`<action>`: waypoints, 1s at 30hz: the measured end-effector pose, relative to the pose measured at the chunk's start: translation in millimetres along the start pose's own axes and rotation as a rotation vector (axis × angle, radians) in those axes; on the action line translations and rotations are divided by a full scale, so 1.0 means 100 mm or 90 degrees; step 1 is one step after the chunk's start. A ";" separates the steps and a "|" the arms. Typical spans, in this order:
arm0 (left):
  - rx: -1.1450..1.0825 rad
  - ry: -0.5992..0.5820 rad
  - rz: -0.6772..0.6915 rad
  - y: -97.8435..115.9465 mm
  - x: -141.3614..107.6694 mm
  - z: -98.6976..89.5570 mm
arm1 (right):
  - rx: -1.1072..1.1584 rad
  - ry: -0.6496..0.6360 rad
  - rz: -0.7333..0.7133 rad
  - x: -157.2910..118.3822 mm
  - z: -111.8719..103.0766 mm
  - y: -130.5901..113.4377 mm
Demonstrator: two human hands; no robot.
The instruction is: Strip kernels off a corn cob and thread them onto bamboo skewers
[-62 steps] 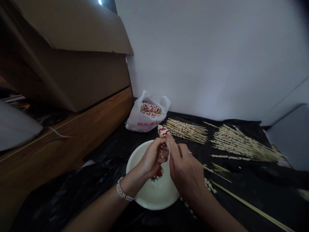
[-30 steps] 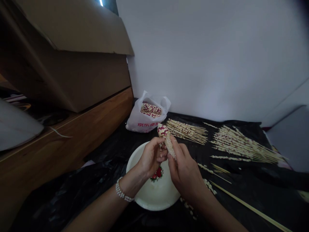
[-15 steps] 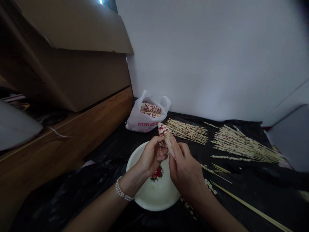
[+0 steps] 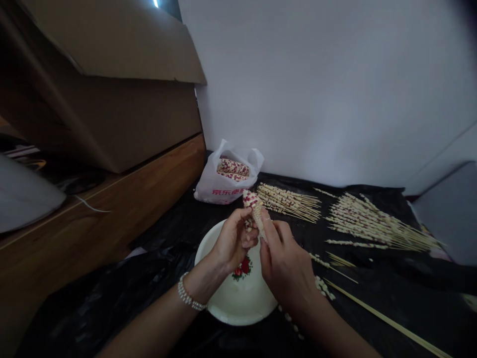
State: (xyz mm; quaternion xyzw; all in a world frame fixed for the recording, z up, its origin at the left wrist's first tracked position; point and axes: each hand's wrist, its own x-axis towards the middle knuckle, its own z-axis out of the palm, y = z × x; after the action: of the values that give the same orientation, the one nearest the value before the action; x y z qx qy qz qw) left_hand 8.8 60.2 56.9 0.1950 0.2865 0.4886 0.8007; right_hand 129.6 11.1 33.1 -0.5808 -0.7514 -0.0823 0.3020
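Note:
A corn cob with white and dark red kernels at its tip and a stripped lower part is held upright, slightly tilted, over a white basin with a red flower print. My left hand grips the cob from the left, and some loose kernels show by its curled fingers. From the right, my right hand closes on the cob's lower part, thumb and fingers against it. Behind the hands, a white plastic bag holds more corn cobs.
Kernel-threaded skewers lie in two bunches, a smaller one and a larger one, on black plastic sheeting. Bare sticks and loose kernels are at the right. A cardboard box stands left, beside a white wall.
The cob and my fingers have shifted slightly. My right hand has moved a little to the left along the cob. Bag, basin and skewers look the same.

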 end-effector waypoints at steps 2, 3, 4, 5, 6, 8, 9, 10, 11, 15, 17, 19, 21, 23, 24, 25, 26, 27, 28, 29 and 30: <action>-0.002 0.008 -0.006 0.00 0.00 0.01 | -0.022 0.010 -0.015 -0.01 0.01 -0.01; -0.003 0.011 -0.009 0.00 0.00 0.00 | -0.032 0.014 -0.021 -0.02 0.01 -0.01; -0.005 0.012 -0.010 -0.01 0.01 0.00 | -0.041 0.017 -0.026 -0.02 0.02 -0.02; -0.006 0.010 -0.010 -0.02 0.01 -0.01 | -0.047 0.020 -0.030 -0.03 0.02 -0.02; -0.005 0.007 -0.009 -0.03 0.01 -0.02 | -0.051 0.022 -0.033 -0.03 0.02 -0.02; 0.000 0.004 -0.007 -0.05 0.02 -0.03 | -0.049 0.023 -0.030 -0.03 0.03 -0.02; 0.002 0.003 -0.007 -0.05 0.02 -0.04 | -0.042 0.021 -0.027 -0.03 0.03 -0.02; 0.002 0.002 -0.008 -0.05 0.02 -0.04 | -0.032 0.016 -0.022 -0.02 0.03 -0.02; -0.001 0.002 -0.007 -0.05 0.02 -0.04 | -0.024 0.011 -0.019 -0.02 0.03 -0.02; -0.003 -0.013 0.000 -0.03 0.00 -0.01 | -0.032 0.002 -0.013 0.00 0.01 -0.01; 0.022 -0.016 0.002 -0.03 0.00 0.00 | -0.051 0.004 -0.019 0.00 0.00 -0.02; 0.053 -0.007 0.008 -0.04 0.01 0.00 | -0.057 0.002 -0.025 -0.01 0.00 -0.03; 0.076 0.002 0.016 -0.06 0.02 -0.02 | -0.053 0.003 -0.030 -0.02 0.00 -0.03; 0.091 -0.005 0.018 -0.07 0.04 -0.04 | -0.061 0.007 -0.037 -0.03 0.00 -0.03; 0.101 -0.011 0.015 -0.07 0.05 -0.06 | -0.072 0.011 -0.043 -0.04 0.01 -0.02; 0.110 -0.017 0.012 -0.06 0.06 -0.07 | -0.086 0.015 -0.051 -0.04 0.02 -0.02; 0.121 -0.020 0.008 -0.06 0.06 -0.08 | -0.100 0.021 -0.060 -0.05 0.02 -0.02; 0.133 -0.020 0.008 -0.06 0.07 -0.09 | -0.111 0.025 -0.068 -0.05 0.03 -0.02; 0.148 -0.015 0.014 -0.07 0.08 -0.10 | -0.117 0.029 -0.073 -0.05 0.03 -0.03; 0.164 -0.007 0.026 -0.08 0.08 -0.10 | -0.115 0.030 -0.074 -0.05 0.03 -0.03; 0.179 0.001 0.038 -0.09 0.09 -0.11 | -0.108 0.028 -0.070 -0.05 0.03 -0.03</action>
State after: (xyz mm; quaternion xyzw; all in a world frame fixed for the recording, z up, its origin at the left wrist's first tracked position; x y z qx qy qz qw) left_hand 11.1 64.6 41.2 0.3134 0.3464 0.4675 0.7505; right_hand 126.4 7.4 28.6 -0.5600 -0.7659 -0.1750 0.2629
